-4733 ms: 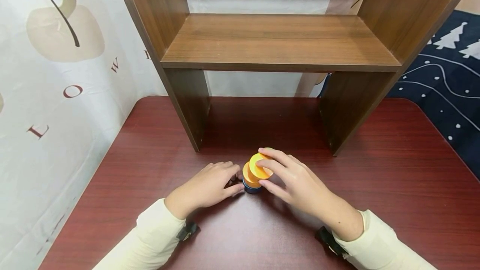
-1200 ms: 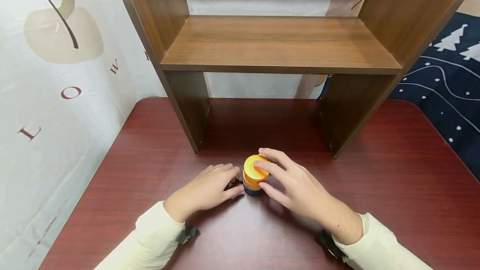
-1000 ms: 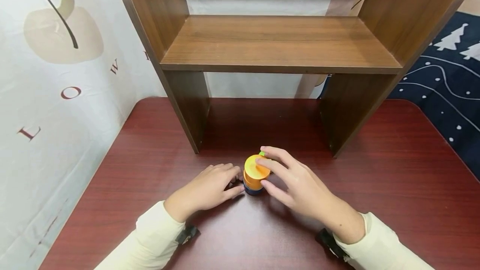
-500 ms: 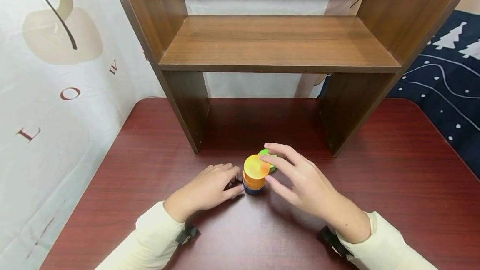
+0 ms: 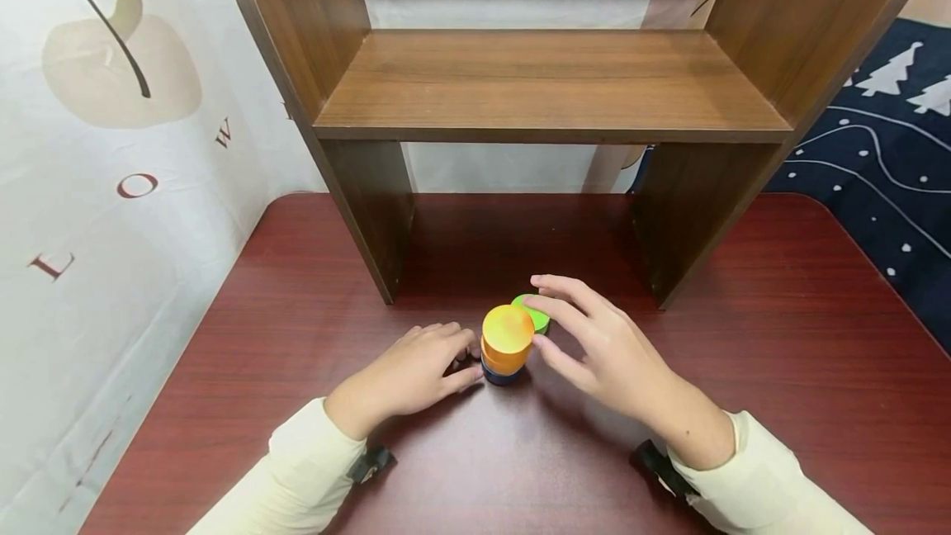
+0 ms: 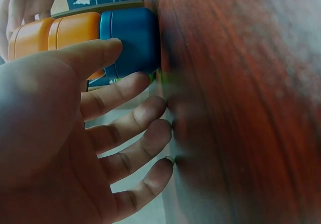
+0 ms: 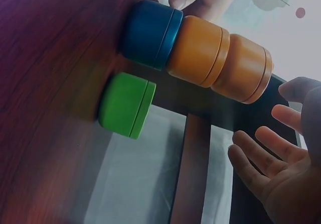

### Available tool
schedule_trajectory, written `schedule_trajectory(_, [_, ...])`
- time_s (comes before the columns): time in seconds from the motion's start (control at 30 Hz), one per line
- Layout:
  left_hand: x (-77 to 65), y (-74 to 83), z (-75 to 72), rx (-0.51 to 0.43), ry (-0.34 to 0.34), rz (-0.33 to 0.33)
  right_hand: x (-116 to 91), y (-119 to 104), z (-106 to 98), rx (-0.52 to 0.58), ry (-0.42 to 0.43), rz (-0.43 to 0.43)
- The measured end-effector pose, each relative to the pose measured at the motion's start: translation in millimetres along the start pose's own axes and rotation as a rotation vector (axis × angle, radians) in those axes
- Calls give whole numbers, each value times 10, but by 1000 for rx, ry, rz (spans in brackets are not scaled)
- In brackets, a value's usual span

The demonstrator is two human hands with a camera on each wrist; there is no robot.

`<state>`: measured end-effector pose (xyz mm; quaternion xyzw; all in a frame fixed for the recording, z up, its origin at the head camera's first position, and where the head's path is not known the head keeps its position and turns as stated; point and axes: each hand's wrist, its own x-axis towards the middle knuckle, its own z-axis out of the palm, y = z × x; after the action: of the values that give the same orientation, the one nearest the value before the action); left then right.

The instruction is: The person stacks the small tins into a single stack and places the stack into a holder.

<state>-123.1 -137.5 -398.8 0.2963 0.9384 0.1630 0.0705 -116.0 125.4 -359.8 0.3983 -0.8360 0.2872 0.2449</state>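
Three small lidded jars stand stacked on the table. At the bottom is a blue jar (image 6: 133, 43), above it an orange jar (image 7: 198, 50), and on top a second orange jar (image 5: 508, 329), which sits slightly off-centre. My left hand (image 5: 412, 370) rests on the table left of the stack, thumb and forefinger beside the blue jar; whether they touch it I cannot tell. Its fingers are spread and loosely bent in the left wrist view. My right hand (image 5: 605, 345) hovers right of the top jar with nothing in its fingers. A green jar (image 7: 127, 105) stands behind the stack, partly hidden in the head view.
A brown wooden shelf unit (image 5: 553, 85) stands at the back of the dark red table (image 5: 475, 469). Its side panels come down behind both hands. A white printed curtain (image 5: 111, 271) hangs at the left, a dark blue one (image 5: 877, 155) at the right.
The top orange jar has come to sit over the lower one. My right hand has let go of it and drawn away rightward, uncovering the green jar. My left hand has stayed put.
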Motion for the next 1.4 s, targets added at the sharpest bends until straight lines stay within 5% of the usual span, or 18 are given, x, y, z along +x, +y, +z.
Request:
schedule_trajectory(0.67, [14,-9,5,-16,-8,-4,-8,120,1,-29,-22,38])
schedule_trajectory(1.4, [0,-4,7,-20,-4,-8,-34,217,2,-65,-142,142])
